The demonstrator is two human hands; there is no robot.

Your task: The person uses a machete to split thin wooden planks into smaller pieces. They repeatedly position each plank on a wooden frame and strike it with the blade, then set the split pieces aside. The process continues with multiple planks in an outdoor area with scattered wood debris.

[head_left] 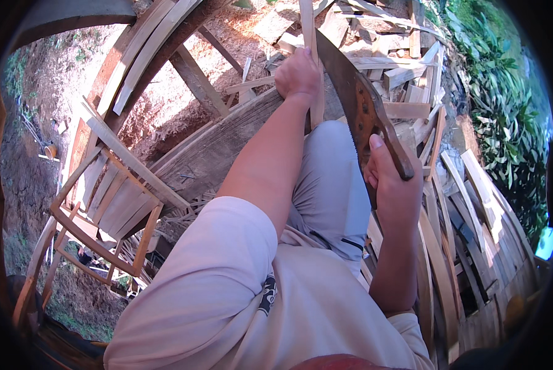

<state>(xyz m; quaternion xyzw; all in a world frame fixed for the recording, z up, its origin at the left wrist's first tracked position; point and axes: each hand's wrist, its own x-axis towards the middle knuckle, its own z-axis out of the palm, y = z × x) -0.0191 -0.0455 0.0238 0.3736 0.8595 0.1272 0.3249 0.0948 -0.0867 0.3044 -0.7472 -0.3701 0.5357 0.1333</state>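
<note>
The person wears a pale pink short-sleeved shirt with a small dark chest mark and light grey trousers.

Saw [350, 92] handle inside right grip [393, 185]

The left arm is stretched out almost straight, going forward and up in the view from the short pale sleeve at the shoulder. The left hand [298, 75] is at the far end of it, closed, with the knuckles up and the back of the hand toward the camera. The right arm is bent at the elbow, which is low, near the body; the forearm rises straight up. The right hand [392, 185] is closed in a fist, nearer to the body than the left hand and to the right of it, with the thumb lying on top. The knee in grey shorts [332, 179] is between both forearms.
</note>
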